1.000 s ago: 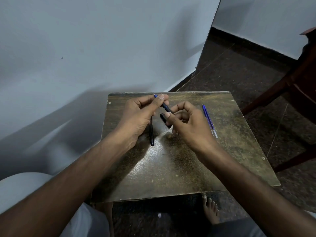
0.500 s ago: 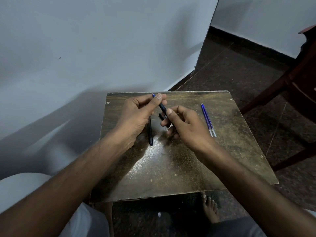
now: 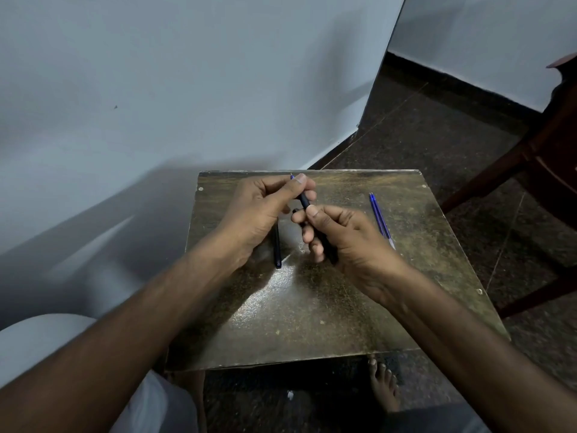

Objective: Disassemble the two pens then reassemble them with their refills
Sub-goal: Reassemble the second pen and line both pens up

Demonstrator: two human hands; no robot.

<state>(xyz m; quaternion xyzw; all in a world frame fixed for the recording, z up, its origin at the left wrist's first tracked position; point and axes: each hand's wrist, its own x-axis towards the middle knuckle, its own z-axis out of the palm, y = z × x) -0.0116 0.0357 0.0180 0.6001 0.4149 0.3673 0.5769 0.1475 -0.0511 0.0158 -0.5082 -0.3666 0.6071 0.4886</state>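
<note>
Head view, single frame.

Both hands are raised over the far half of the counter (image 3: pixel 312 307), a worn brown-gold square top filling the centre of the frame.

Left hand (image 3: pixel 256 210): centre frame, slightly left. Thumb and forefinger are pinched on the upper end of a dark pen (image 3: pixel 303 200). A blue tip pokes out above the thumbnail, near the counter's far edge. The other fingers are curled in toward the palm.

Right hand (image 3: pixel 346 235): just right of centre. Its fingers are clenched around the lower part of the same pen, with the thumb tip pressed on the barrel just below the left hand's grip. The dark barrel runs down through the fist and shows again beside the curled fingers. The pen slants from upper left to lower right and is clear of the counter.

A second dark pen barrel (image 3: pixel 277 248) lies flat on the counter under the left hand, running roughly toward the camera. Its upper end is hidden by the hand.

Two blue refills (image 3: pixel 381 219) lie side by side, touching, on the counter to the right of the right hand, well apart from the held pen.

Lower frame: a bare foot (image 3: pixel 384 387) on the dark floor below the counter's near edge. Right edge: dark wooden chair legs (image 3: pixel 487 179).
</note>
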